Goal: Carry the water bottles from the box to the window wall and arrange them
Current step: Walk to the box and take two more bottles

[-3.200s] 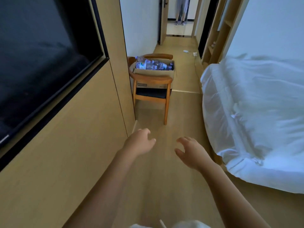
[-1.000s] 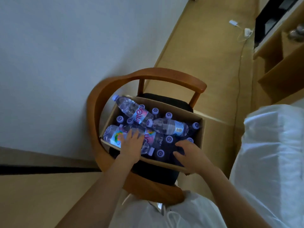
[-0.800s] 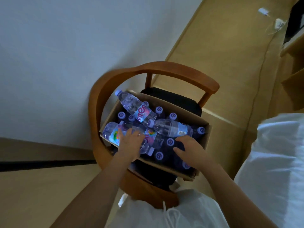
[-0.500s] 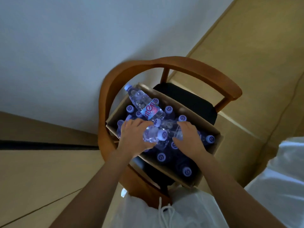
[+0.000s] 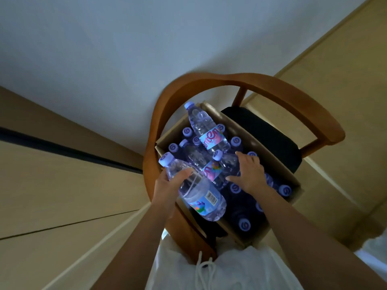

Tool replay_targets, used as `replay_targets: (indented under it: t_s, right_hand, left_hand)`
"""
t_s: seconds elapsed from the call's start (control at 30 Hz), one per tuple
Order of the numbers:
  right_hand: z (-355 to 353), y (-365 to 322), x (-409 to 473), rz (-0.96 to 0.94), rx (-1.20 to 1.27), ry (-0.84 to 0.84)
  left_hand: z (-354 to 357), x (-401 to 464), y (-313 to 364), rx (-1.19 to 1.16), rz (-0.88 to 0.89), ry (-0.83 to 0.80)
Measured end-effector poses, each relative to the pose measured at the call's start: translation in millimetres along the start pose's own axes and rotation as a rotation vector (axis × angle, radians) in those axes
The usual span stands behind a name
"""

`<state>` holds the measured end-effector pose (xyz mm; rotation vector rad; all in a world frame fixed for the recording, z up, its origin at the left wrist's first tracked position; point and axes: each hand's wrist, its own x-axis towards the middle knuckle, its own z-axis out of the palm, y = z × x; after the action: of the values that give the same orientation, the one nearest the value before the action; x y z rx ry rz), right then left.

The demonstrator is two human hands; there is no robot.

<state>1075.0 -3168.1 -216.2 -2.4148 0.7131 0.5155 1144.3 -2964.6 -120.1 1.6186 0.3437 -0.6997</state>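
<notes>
The pickup step is under way: the left hand (image 5: 167, 186) grips a lifted bottle (image 5: 194, 192) by its shoulder, clear of the box (image 5: 270, 162). The right hand (image 5: 248, 174) curls around a second bottle (image 5: 227, 164) lying on the pile (just beyond the left's). Next, probably, lift that one free.

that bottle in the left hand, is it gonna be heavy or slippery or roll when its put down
The bottle looks full and is large beside the left hand, so probably fairly heavy. Its clear plastic looks smooth, so it may slip a little; the grip is near its neck. It is round, so laid on its side it would likely roll; upright it should stand.
</notes>
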Motion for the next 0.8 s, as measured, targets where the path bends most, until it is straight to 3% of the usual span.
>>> replay_targets:
  t_s: [0.17,0.37,0.57,0.8]
  right_hand:
    - [-2.4,1.6,-8.0,-0.060,0.008,0.089]
    - [-22.7,-5.9,-34.9,-0.196,0.324,0.292]
    - [-51.1,-29.8,-71.8,-0.218,0.733,0.169]
    - [-21.6,-66.5,-102.2,-0.178,0.822,0.089]
  left_hand:
    - [-9.0,-5.6,0.1,-0.007,0.042,0.008]
    - [-14.5,-11.2,-4.3,-0.010,0.078,0.020]
    - [-18.7,-18.8,-12.3,-0.054,0.120,-0.004]
    - [-57.6,-45.4,-13.3,-0.039,0.239,0.008]
